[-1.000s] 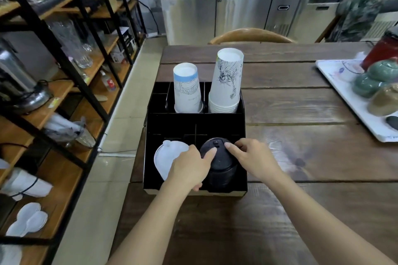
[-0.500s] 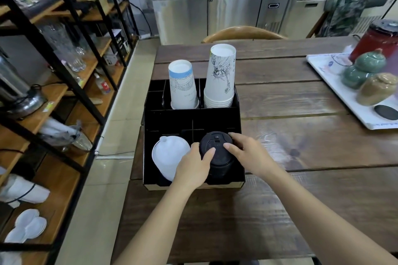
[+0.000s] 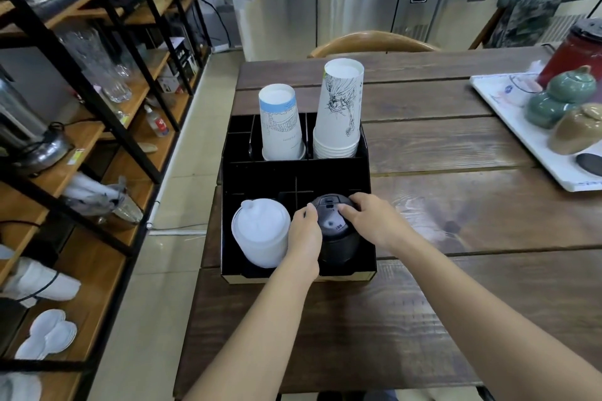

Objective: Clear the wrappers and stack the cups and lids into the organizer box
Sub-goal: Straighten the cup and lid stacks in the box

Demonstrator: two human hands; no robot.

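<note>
Black domed lids (image 3: 334,231) between both hands, inside matte organizer box (image 3: 294,172).

Left hand (image 3: 304,231) and right hand (image 3: 371,221) grip the black lid stack (image 3: 335,234) in the organizer box (image 3: 369,179), beside the white lid stack (image 3: 260,233).

Both forearms extended forward; left hand (image 3: 304,231) and right hand (image 3: 369,221) close together, fingers curled.

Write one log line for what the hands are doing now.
left hand: on black lids | right hand: on black lids | place: organizer box, front right slot
</note>
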